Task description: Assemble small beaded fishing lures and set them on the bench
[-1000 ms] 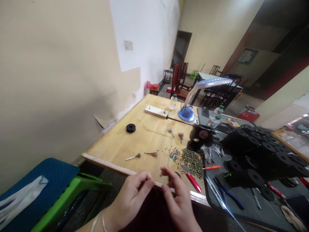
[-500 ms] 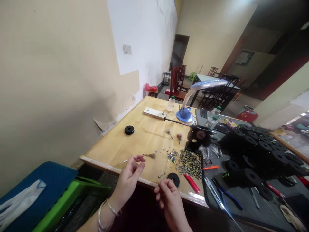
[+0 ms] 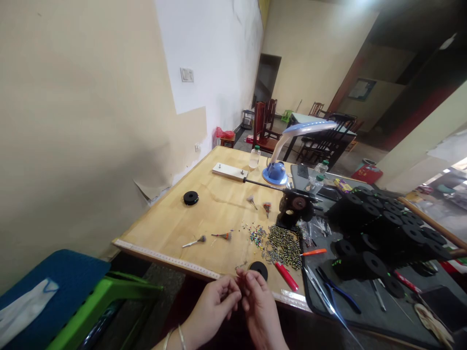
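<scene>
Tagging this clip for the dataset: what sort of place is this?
Probably a small bead-craft workshop: a pale wooden workbench strewn with small striped beads, stacked round black spools, and blue-handled pliers.

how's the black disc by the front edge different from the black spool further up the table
The black disc looks thinner and wider across than the black spool, which is thicker and more compact. The disc lies near the front edge of the wooden table, while the spool sits farther in, toward the wall. Both are black and lie flat on the table.
</scene>
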### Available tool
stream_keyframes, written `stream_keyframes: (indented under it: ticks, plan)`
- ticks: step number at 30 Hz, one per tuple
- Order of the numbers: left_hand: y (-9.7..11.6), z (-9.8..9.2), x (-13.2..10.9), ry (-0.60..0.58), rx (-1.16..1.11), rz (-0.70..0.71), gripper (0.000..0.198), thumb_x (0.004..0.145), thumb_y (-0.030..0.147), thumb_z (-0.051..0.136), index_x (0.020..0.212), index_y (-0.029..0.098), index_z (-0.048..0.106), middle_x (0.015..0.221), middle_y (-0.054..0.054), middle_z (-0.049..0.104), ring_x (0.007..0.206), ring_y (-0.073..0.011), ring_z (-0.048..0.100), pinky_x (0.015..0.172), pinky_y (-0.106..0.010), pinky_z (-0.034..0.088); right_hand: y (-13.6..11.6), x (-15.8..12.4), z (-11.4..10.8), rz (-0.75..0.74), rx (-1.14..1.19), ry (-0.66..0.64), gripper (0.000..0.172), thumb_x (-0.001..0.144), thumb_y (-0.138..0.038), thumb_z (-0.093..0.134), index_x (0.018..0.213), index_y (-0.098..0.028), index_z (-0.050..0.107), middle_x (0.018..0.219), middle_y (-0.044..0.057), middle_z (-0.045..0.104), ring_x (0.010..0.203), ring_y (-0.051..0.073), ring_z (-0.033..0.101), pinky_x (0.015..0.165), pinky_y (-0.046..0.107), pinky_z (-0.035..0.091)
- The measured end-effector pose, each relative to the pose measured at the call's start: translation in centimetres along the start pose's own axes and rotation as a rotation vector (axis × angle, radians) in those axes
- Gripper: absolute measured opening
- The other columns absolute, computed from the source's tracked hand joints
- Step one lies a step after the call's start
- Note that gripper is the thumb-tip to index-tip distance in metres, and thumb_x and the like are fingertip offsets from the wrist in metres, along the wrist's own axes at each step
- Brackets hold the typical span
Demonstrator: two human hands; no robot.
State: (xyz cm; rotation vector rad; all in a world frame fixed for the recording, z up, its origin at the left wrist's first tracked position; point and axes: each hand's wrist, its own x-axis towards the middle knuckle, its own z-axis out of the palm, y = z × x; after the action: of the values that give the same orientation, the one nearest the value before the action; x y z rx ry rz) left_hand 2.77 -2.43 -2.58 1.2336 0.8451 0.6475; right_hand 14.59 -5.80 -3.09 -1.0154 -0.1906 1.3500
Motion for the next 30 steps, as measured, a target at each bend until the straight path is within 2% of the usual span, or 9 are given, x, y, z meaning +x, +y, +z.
stream_keyframes:
  ticks: [5,11,13,15,16,18,22,26,30]
  plan:
    - [-0.6,-0.3,-0.8,0.023,0.088,0.006,0.02,0.079,0.03,0.06,0.067,0.017,0.052,0.054,0.004,0.051,0.045,-0.0094,0.043,0.046,-0.021,0.034,-0.8,0.7,0.1,-0.051,-0.04,0.004,0.037,0.06,-0.041,0.084,0.075,-0.017,0.061,0.062,0.0,0.066,0.051,0.011,0.059,0.036,0.013,0.029]
    - [0.1,-1.1,-1.0,0.007,0.285,0.054,0.014,0.081,0.023,0.057,0.069,0.017,0.061,0.059,0.001,0.058,0.052,-0.013,0.052,0.053,-0.022,0.039,-0.3,0.8,0.4,-0.078,-0.117,-0.037,0.042,0.062,-0.048,0.081,0.066,-0.017,0.052,0.046,-0.008,0.051,0.035,0.002,0.032,0.034,0.012,0.02]
    - [1.0,-2.7,-0.6,0.097,0.471,0.155,0.01,0.08,0.022,0.059,0.073,0.018,0.066,0.069,-0.003,0.065,0.064,-0.0175,0.058,0.062,-0.026,0.044,-0.1,0.8,0.0,-0.071,-0.157,-0.027,0.046,0.06,-0.051,0.081,0.066,-0.018,0.051,0.045,-0.009,0.048,0.035,0.002,0.03,0.035,0.013,0.017]
    - [2.2,-4.9,0.0,0.301,0.674,0.266,0.01,0.081,0.025,0.059,0.085,0.02,0.067,0.082,-0.006,0.067,0.073,-0.021,0.06,0.07,-0.03,0.045,0.1,0.8,-0.5,-0.054,-0.211,-0.014,0.049,0.057,-0.055,0.081,0.067,-0.018,0.05,0.044,-0.009,0.047,0.035,0.001,0.028,0.035,0.013,0.014]
    - [2.8,-6.0,0.3,0.408,0.764,0.29,0.013,0.083,0.026,0.057,0.089,0.02,0.066,0.089,-0.008,0.067,0.075,-0.022,0.06,0.073,-0.032,0.045,0.3,0.9,-0.8,-0.046,-0.237,-0.016,0.05,0.057,-0.055,0.081,0.067,-0.018,0.05,0.044,-0.009,0.048,0.035,0.001,0.027,0.035,0.013,0.013]
    - [3.6,-8.0,1.2,0.5,0.927,0.281,0.018,0.084,0.023,0.054,0.099,0.021,0.064,0.098,-0.008,0.066,0.084,-0.0242,0.06,0.08,-0.036,0.045,0.7,1.0,-1.4,-0.028,-0.279,-0.046,0.05,0.057,-0.057,0.08,0.067,-0.019,0.049,0.044,-0.008,0.05,0.033,0.001,0.026,0.035,0.013,0.012]
    - [3.5,-10.0,3.5,0.498,1.062,0.208,0.034,0.08,0.006,0.048,0.11,0.018,0.06,0.108,-0.011,0.065,0.104,-0.0259,0.056,0.093,-0.039,0.04,1.3,1.0,-1.9,0.004,-0.312,-0.108,0.052,0.056,-0.06,0.079,0.066,-0.02,0.048,0.041,-0.007,0.051,0.031,0.001,0.024,0.035,0.015,0.009]
    - [3.0,-10.7,4.9,0.478,1.01,0.155,0.03,0.081,0.004,0.044,0.104,0.013,0.061,0.098,-0.014,0.066,0.097,-0.0257,0.059,0.09,-0.041,0.041,1.4,0.6,-1.7,0.013,-0.316,-0.117,0.051,0.057,-0.059,0.079,0.065,-0.02,0.045,0.04,-0.008,0.05,0.031,0.001,0.02,0.035,0.016,0.008]
    - [3.2,-9.9,3.6,0.407,0.813,0.153,0.021,0.083,0.013,0.048,0.1,0.014,0.06,0.085,-0.007,0.064,0.081,-0.0198,0.06,0.078,-0.033,0.046,1.2,0.1,-1.3,0.021,-0.334,-0.098,0.055,0.054,-0.063,0.078,0.063,-0.021,0.043,0.037,-0.009,0.047,0.031,0.001,0.016,0.035,0.017,0.006]
